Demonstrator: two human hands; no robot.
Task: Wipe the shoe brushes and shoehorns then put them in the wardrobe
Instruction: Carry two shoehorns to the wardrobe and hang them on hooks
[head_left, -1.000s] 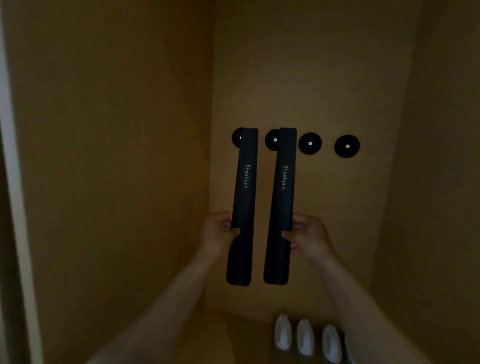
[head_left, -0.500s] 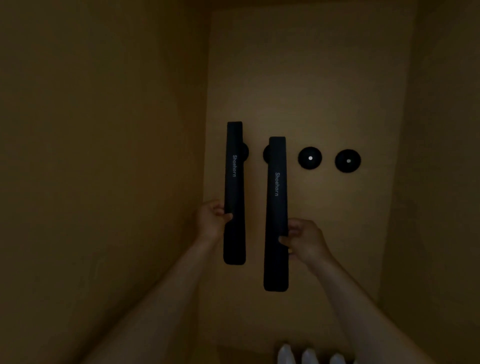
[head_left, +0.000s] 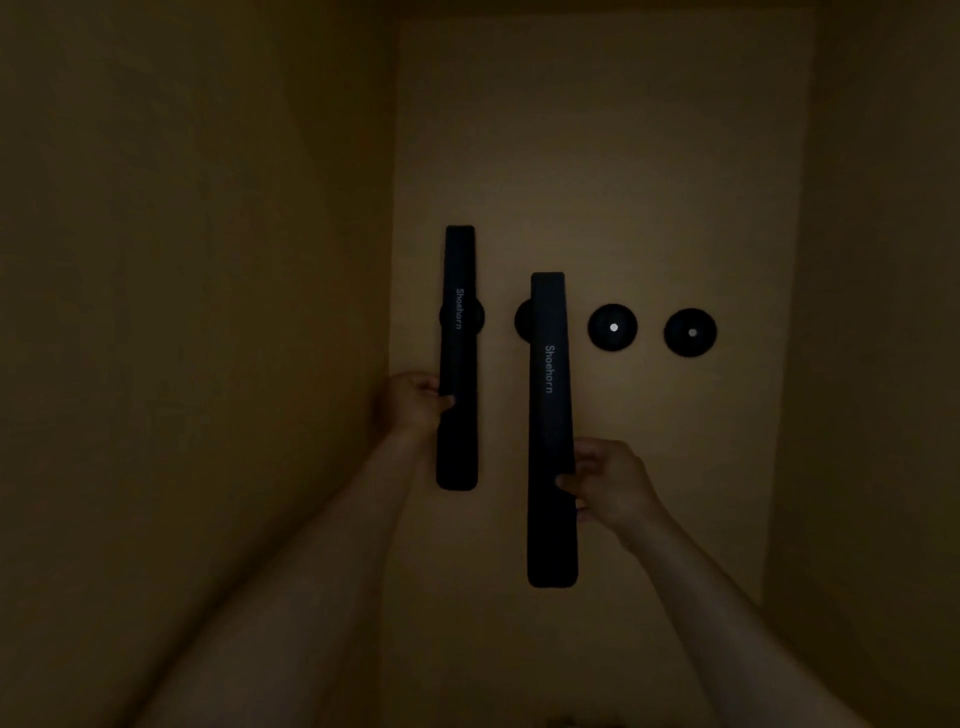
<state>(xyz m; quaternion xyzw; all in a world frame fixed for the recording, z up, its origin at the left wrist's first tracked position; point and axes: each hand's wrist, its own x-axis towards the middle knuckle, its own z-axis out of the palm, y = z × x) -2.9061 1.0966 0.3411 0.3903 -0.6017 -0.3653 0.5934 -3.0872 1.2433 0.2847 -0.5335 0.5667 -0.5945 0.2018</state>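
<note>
Wardrobe interior: dim, ochre-brown panels; back wall faced the camera, side walls ran in on left and right.

Right-hand shoehorn: long black strip, upright, lettered "Shoehorn" along its upper part. It stood in front of the back wall, its top end covering the second wall disc from the left. It hung lower than its twin.

Left-hand shoehorn: same make, upright, held higher and close to the left corner. Its lettered part lay across the first wall disc, whose rim showed on either side.

Right hand: fingers closed on the right edge of the right-hand shoehorn, thumb across its front face, gripping at about mid-length.

Left hand: fingers wrapped behind the left edge of the left-hand shoehorn, thumb tip pressed on its front, gripping below mid-length.

Bare wall discs: two round black mounts, third disc and fourth disc, each with a pale centre dot, set in a row on the back wall to the right of the shoehorns, uncovered.
</note>
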